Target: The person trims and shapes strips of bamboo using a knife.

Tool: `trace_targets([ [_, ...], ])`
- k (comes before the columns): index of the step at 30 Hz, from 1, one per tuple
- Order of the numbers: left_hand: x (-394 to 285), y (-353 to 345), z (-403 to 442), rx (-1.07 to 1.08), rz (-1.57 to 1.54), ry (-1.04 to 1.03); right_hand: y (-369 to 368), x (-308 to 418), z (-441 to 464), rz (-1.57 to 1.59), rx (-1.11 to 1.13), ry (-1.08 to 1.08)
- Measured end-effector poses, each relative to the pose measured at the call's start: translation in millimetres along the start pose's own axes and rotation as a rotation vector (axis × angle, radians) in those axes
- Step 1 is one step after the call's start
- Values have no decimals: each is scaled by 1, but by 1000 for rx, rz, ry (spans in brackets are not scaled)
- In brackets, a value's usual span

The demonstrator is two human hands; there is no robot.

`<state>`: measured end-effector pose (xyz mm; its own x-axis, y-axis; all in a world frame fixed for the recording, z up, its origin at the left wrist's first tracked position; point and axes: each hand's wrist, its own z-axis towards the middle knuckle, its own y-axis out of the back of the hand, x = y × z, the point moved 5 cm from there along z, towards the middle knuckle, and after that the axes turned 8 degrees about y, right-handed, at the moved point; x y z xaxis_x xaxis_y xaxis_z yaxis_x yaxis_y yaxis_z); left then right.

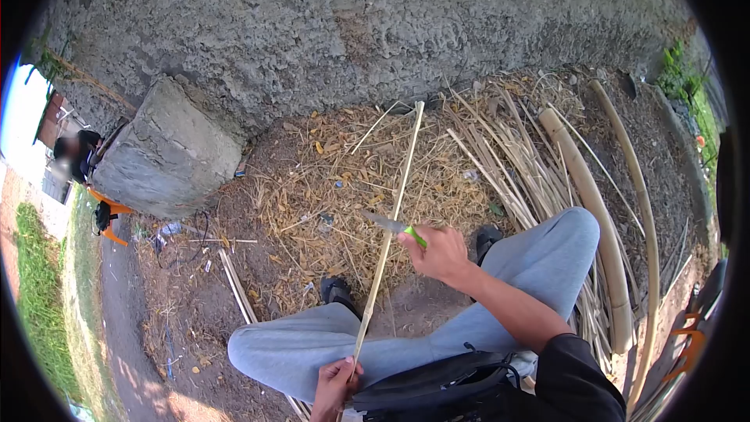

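A long, thin bamboo strip [392, 223] runs upward from my lap toward the wall. Near its lower end, my left hand [336, 385] is closed around it. My right hand [439, 254] grips the green handle of a knife [387, 223], whose blade lies across the strip around its middle and points left. Whether the blade touches the strip cannot be made out. Both hands are in front of my grey-trousered legs, the left one low by my lap and the right one between my knees.
Split bamboo strips [508, 152] and thick bamboo poles [590, 203] lie at the right. Shavings [328, 187] cover the ground before a rough wall [375, 23]. A concrete block [168, 152] stands at the left, with a person [76, 155] beyond it.
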<state>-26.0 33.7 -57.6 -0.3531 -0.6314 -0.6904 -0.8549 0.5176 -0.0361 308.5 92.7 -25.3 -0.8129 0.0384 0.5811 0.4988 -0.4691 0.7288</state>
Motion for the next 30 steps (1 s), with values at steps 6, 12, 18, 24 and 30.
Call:
trace_targets([
  [6,-2,1,-7,-131,-27,105,2,-6,-5,57,-19,-58],
  [12,-16,-1,0,-135,22,83,8,23,-17,44,-36,136],
  [18,-6,2,-7,-161,11,150,-1,-7,-7,65,-35,28],
  [24,-12,-1,0,-143,42,39,9,8,-1,34,-79,170],
  [30,-9,-2,-3,-10,-130,176,-9,56,-47,66,52,406],
])
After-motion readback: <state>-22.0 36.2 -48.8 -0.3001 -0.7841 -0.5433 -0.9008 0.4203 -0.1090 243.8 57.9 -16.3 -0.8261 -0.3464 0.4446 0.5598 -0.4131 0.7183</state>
